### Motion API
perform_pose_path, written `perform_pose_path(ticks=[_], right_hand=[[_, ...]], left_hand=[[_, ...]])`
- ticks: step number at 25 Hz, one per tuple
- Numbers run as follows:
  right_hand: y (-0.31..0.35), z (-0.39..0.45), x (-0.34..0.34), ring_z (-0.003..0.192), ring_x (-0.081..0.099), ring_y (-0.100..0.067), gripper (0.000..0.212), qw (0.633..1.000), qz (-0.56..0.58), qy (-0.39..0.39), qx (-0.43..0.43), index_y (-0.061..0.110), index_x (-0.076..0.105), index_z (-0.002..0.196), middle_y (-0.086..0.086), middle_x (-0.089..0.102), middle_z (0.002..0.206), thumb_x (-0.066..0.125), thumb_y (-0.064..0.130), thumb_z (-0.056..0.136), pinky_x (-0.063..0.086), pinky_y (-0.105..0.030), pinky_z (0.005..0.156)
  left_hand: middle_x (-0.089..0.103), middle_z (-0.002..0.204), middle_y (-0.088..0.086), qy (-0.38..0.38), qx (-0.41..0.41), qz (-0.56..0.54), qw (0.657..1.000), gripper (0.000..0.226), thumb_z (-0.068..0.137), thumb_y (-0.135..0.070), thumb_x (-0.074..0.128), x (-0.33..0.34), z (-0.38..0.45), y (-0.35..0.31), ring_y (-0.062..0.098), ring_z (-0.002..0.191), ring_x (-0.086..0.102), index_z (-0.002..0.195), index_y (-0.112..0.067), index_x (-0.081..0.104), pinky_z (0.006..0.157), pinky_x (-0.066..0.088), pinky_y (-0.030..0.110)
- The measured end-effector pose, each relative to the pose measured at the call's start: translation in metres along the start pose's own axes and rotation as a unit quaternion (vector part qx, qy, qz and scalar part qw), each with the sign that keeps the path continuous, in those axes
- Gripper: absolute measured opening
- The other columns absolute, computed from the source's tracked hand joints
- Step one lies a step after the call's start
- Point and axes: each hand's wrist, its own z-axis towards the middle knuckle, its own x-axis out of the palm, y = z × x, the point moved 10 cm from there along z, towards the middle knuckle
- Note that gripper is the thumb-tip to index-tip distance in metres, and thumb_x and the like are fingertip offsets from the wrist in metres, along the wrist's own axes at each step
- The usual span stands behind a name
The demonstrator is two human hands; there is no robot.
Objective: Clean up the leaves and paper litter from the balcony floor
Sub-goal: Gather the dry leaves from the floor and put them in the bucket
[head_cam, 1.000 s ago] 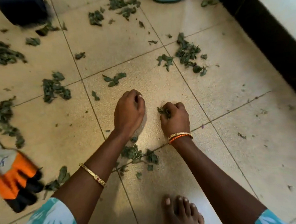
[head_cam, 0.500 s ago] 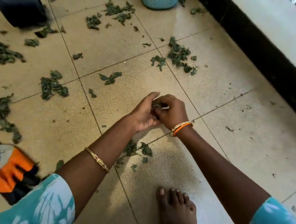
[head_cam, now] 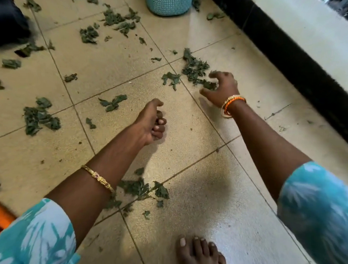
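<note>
Leaves strewn over beige balcony floor tiles; no writing legible.

Right hand, fingers spread and hooked, claws a clump near the black ledge; left hand curls closed, contents unseen. Blue basket beyond.

We see leaves scattered across the floor, a basket at the far edge. Our right hand reaches into the pile nearest the wall; our left hand hangs left of it, nearer us.
</note>
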Motion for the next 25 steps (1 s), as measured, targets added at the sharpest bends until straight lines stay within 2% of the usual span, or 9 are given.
perform_pose_path(ticks=[2,4,9,13,15,17,20,22,25], right_hand=[[0.002,0.027,0.01,0.138,0.019,-0.03,0.077,0.997,-0.06,0.039,-0.007,0.02,0.035,0.14,-0.011,0.018,0.152,0.072,0.042,0.076,0.027,-0.045,0.112],[0.006,0.041,0.021,0.141,0.013,-0.032,0.083,0.995,-0.078,0.065,-0.014,0.021,0.029,0.144,-0.011,0.011,0.155,0.07,0.045,0.077,0.022,-0.047,0.112],[0.013,-0.003,0.032,0.123,0.043,-0.031,0.037,0.989,-0.066,-0.05,-0.119,0.011,0.052,0.13,-0.015,0.047,0.135,0.052,0.02,0.094,0.041,-0.041,0.103],[0.009,-0.043,0.021,0.108,0.059,-0.033,0.024,0.973,-0.042,-0.113,-0.198,0.002,0.068,0.108,-0.018,0.065,0.115,0.054,0.003,0.089,0.048,-0.038,0.093],[-0.001,-0.042,0.003,0.095,0.065,-0.027,0.019,0.978,0.033,-0.141,-0.153,0.001,0.072,0.097,-0.015,0.07,0.1,0.059,-0.002,0.084,0.05,-0.029,0.086],[-0.03,-0.044,-0.014,0.08,0.066,-0.014,0.02,0.965,0.196,-0.174,-0.018,0.005,0.075,0.088,-0.008,0.072,0.085,0.06,-0.007,0.081,0.05,-0.017,0.077],[-0.058,-0.066,-0.013,0.068,0.066,-0.007,0.028,0.868,0.452,-0.165,0.124,0.012,0.072,0.074,0.005,0.071,0.066,0.059,-0.012,0.08,0.054,-0.022,0.071],[-0.056,-0.085,-0.003,0.067,0.067,-0.008,0.029,0.835,0.509,-0.128,0.163,0.009,0.07,0.072,0.007,0.07,0.062,0.057,-0.015,0.08,0.056,-0.021,0.07],[-0.031,-0.111,0.006,0.076,0.068,-0.011,0.028,0.875,0.457,-0.1,0.127,0.011,0.071,0.075,0.004,0.071,0.071,0.056,-0.012,0.081,0.057,-0.03,0.079]], left_hand=[[0.03,0.046,-0.006,-0.002,-0.004,0.003,1.0,0.04,0.093,-0.03,0.047,-0.005,0.005,-0.005,0.007,0.033,0.019,0.058,-0.022,0.029,0.032,0.013,0.013],[0.03,0.042,-0.007,-0.005,-0.004,0.0,1.0,0.039,0.097,-0.028,0.045,-0.008,0.009,-0.007,0.005,0.03,0.02,0.061,-0.021,0.032,0.03,0.014,0.012],[0.035,0.043,-0.007,0.006,0.006,-0.008,1.0,0.033,0.102,-0.03,0.043,-0.012,0.021,-0.007,0.003,0.029,0.026,0.073,-0.014,0.047,0.029,0.019,0.013],[0.04,0.057,-0.004,0.014,0.002,-0.013,1.0,0.025,0.102,-0.024,0.045,-0.005,0.019,0.007,0.002,0.03,0.029,0.084,-0.009,0.055,0.029,0.021,0.014],[0.041,0.064,-0.002,0.026,0.008,-0.012,1.0,0.023,0.102,-0.021,0.045,0.002,0.015,0.01,0.002,0.031,0.03,0.087,-0.007,0.056,0.029,0.022,0.014],[0.041,0.061,-0.003,0.036,0.012,-0.007,0.999,0.025,0.102,-0.024,0.043,0.008,0.013,0.012,0.002,0.032,0.029,0.088,-0.008,0.057,0.03,0.022,0.014],[0.032,0.047,-0.007,0.05,-0.001,0.012,0.999,0.034,0.103,-0.033,0.038,0.021,0.008,0.014,0.004,0.033,0.025,0.087,-0.009,0.055,0.032,0.018,0.014],[0.029,0.045,-0.007,0.068,-0.012,0.032,0.997,0.038,0.101,-0.041,0.037,0.035,0.001,0.017,0.005,0.034,0.023,0.088,-0.01,0.054,0.034,0.016,0.014],[0.029,0.048,-0.007,0.12,-0.02,0.065,0.99,0.049,0.098,-0.055,0.034,0.064,-0.015,0.026,0.005,0.037,0.023,0.093,-0.01,0.054,0.036,0.016,0.016]])
